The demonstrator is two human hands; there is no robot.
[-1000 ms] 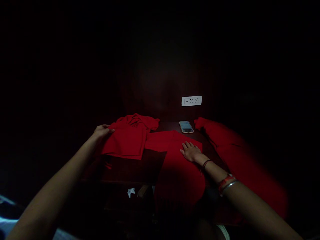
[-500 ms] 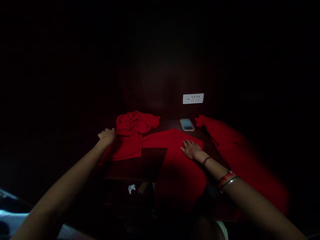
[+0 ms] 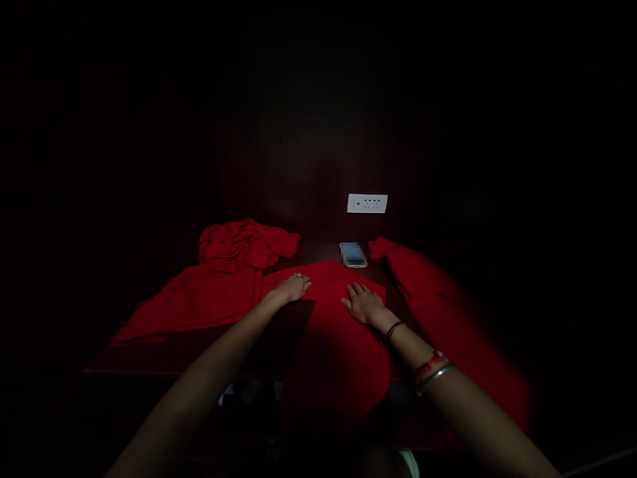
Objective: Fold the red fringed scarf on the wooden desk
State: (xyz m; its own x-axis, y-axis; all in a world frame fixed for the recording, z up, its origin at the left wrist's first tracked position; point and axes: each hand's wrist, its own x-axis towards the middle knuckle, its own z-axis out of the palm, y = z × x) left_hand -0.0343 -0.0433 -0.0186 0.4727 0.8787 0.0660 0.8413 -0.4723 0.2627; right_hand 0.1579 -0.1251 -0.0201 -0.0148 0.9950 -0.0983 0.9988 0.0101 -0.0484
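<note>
A long red cloth (image 3: 343, 345) lies folded at an angle on the dark table, its near end hanging over the front edge. My right hand (image 3: 364, 305) rests flat on it near the bend, fingers spread. My left hand (image 3: 293, 287) lies palm down on the strip left of the bend, its fingers low against the fabric and holding nothing that I can see. Further left, a smoother red cloth section (image 3: 199, 295) stretches towards the table's left side.
A crumpled red cloth (image 3: 243, 244) sits at the back left. Another long red cloth (image 3: 448, 312) runs along the right. A phone (image 3: 353, 255) lies at the back, below a white wall socket (image 3: 367, 203). The surroundings are very dark.
My left hand has let go of the lifted left cloth, which now lies flat, and has moved right onto the strip near the bend. My right hand has stayed in place on the cloth.
</note>
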